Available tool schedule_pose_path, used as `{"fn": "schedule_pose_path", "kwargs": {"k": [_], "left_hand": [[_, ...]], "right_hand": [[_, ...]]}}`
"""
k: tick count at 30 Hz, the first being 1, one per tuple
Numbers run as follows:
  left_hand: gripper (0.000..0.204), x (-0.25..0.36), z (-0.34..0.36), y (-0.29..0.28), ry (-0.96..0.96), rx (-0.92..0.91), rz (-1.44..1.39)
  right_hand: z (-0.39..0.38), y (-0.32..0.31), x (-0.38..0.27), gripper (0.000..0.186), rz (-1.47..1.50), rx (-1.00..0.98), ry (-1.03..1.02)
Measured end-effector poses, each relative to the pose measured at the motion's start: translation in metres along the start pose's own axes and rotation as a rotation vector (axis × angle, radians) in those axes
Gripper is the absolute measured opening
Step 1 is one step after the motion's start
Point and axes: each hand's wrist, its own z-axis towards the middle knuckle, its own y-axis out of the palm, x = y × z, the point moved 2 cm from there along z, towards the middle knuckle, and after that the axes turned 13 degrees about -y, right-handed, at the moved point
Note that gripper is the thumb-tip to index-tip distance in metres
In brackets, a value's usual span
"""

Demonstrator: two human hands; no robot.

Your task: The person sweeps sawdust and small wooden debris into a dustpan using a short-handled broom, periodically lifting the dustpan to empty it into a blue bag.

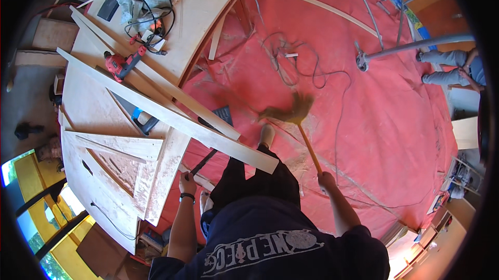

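Observation:
My right hand [326, 181] is closed around the yellow-orange handle of a broom [310, 147]. Its brownish bristles [288, 112] rest over the red floor sheet [384, 124], just ahead of my foot. On the other side, my left hand [187, 182] grips the black handle of a long-handled dustpan [223, 116]. The dark, ridged pan sits on the floor left of the bristles. Long pale boards jutting off the workbench hide part of the pan and its handle. Dusty debris marks the sheet near the broom.
The wooden workbench [93, 106] on my left carries a red power drill [120, 65], a blue-and-black handsaw [143, 120] and a long board [171, 116] reaching over my legs. A cable [325, 74] loops across the sheet. Metal poles [416, 44] and another person [452, 67] are at right.

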Motion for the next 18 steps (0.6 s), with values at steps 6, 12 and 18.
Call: {"fn": "schedule_pose_path", "kwargs": {"k": [6,12,18], "left_hand": [[0.031,-0.012,0.002,0.006,-0.021,0.022,-0.023],[0.032,-0.035,-0.008,0.001,-0.039,0.039,-0.024],[0.031,-0.021,-0.017,-0.021,-0.050,0.014,0.009]], "right_hand": [[-0.072,-0.047,-0.089,0.036,-0.117,0.008,-0.272],[0.051,-0.027,-0.210,0.038,-0.188,-0.003,-0.489],[0.240,-0.015,-0.232,0.040,-0.272,0.100,-0.467]]}}
